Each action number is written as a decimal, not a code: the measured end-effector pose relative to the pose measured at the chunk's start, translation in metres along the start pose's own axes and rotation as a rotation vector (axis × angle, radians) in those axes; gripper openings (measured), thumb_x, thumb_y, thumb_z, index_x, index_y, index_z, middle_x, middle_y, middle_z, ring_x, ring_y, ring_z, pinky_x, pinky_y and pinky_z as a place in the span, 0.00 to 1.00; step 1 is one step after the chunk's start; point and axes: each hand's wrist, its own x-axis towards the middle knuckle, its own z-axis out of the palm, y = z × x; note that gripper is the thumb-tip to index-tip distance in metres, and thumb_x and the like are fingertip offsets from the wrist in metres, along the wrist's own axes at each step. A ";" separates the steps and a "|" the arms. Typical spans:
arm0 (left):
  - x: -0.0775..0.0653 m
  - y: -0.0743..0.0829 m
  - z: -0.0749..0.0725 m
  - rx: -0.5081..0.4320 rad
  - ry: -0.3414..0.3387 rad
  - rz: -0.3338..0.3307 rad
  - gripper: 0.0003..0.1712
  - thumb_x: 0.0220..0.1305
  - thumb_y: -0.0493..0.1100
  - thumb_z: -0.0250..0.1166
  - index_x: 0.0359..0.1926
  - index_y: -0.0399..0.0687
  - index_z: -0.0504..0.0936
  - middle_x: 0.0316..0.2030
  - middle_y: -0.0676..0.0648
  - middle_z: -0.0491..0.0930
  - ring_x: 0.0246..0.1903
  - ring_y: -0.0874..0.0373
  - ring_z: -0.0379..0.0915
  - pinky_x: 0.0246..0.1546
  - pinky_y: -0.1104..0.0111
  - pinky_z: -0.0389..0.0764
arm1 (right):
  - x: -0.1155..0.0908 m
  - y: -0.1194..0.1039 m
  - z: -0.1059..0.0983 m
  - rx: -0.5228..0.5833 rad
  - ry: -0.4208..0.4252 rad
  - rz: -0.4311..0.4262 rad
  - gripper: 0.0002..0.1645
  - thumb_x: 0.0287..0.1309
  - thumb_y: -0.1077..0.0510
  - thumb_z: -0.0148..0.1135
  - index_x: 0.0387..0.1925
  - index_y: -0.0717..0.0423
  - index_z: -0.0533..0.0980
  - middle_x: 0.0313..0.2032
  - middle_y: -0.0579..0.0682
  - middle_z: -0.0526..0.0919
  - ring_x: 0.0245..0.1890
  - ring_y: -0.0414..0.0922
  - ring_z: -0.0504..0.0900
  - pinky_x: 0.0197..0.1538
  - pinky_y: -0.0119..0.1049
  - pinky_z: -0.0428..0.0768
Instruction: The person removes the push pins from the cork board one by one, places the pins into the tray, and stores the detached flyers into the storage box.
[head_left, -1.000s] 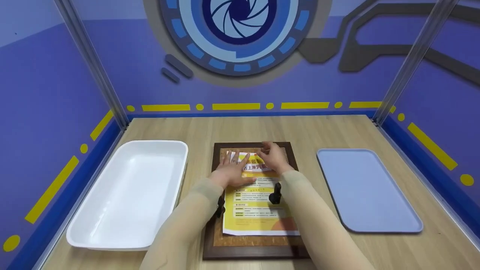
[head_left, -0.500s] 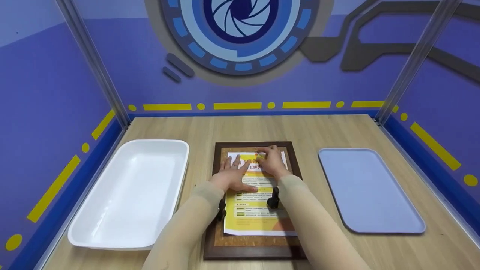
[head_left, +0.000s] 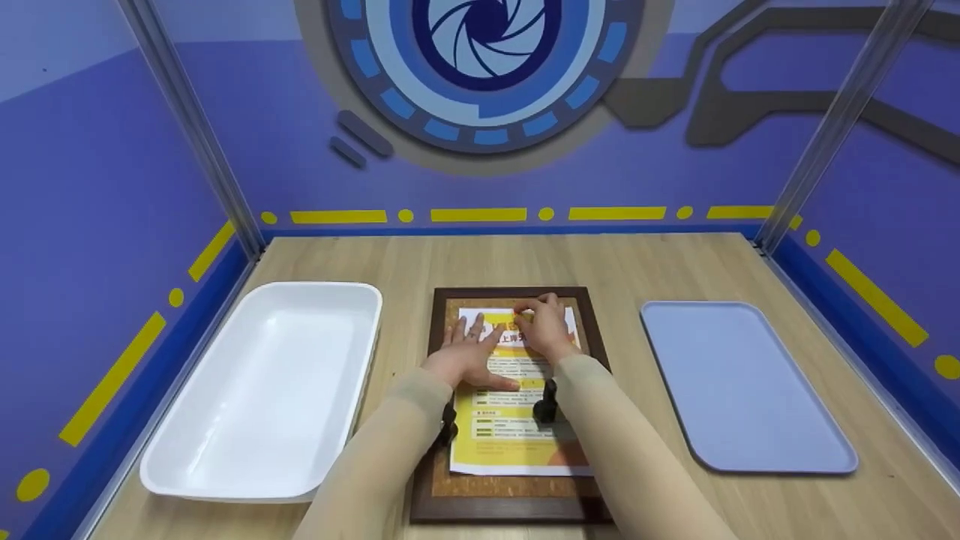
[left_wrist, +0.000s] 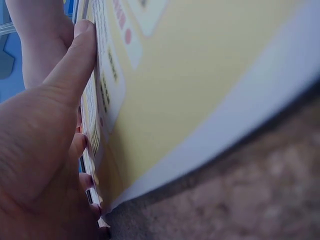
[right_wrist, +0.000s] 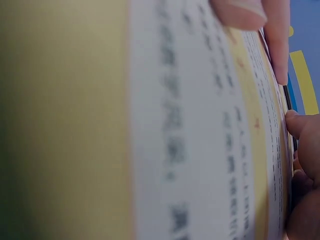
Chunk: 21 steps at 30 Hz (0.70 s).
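Note:
A yellow and white printed sheet lies on a cork board with a dark brown frame. My left hand rests on the sheet's upper left with fingers spread and the thumb out to the right. In the left wrist view its thumb lies along the paper. Near the sheet's top edge, my right hand has its forefinger and thumb curled toward each other over the paper. They pinch something tiny, mostly hidden by the fingertips; I cannot tell its kind. The right wrist view shows that thumb at the paper.
A deep white tray stands to the left of the board. On the right lies a flat light-blue tray. Blue printed panels enclose the wooden table at the back and both sides.
My right hand has drawn slightly toward me from the frame's top edge, its fingertips now on the sheet's top part. The left hand slid slightly toward me, still flat on the paper.

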 end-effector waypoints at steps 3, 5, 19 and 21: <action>0.000 0.001 0.000 -0.010 0.005 -0.001 0.67 0.53 0.79 0.67 0.83 0.66 0.42 0.84 0.45 0.28 0.82 0.38 0.19 0.82 0.44 0.30 | 0.000 -0.001 0.000 -0.004 0.009 0.013 0.10 0.70 0.58 0.64 0.50 0.51 0.83 0.62 0.56 0.69 0.65 0.56 0.66 0.70 0.54 0.72; 0.000 0.002 0.001 -0.014 0.007 0.000 0.67 0.53 0.79 0.67 0.84 0.65 0.43 0.84 0.45 0.28 0.82 0.38 0.20 0.82 0.45 0.31 | -0.001 -0.002 0.000 -0.009 0.026 0.020 0.09 0.69 0.58 0.65 0.48 0.51 0.83 0.61 0.57 0.70 0.64 0.57 0.67 0.68 0.55 0.73; 0.002 -0.002 0.003 -0.019 0.025 0.010 0.67 0.53 0.79 0.68 0.83 0.65 0.44 0.84 0.45 0.29 0.82 0.38 0.20 0.82 0.46 0.30 | 0.000 -0.002 -0.006 0.108 0.048 -0.002 0.02 0.67 0.62 0.67 0.35 0.54 0.82 0.48 0.55 0.76 0.47 0.50 0.75 0.51 0.42 0.77; 0.003 -0.002 0.003 -0.013 0.025 0.007 0.67 0.53 0.79 0.68 0.83 0.65 0.44 0.84 0.45 0.29 0.82 0.38 0.21 0.82 0.46 0.31 | -0.002 -0.001 -0.011 0.150 0.038 -0.019 0.02 0.68 0.61 0.66 0.36 0.54 0.82 0.47 0.55 0.78 0.45 0.48 0.77 0.47 0.39 0.78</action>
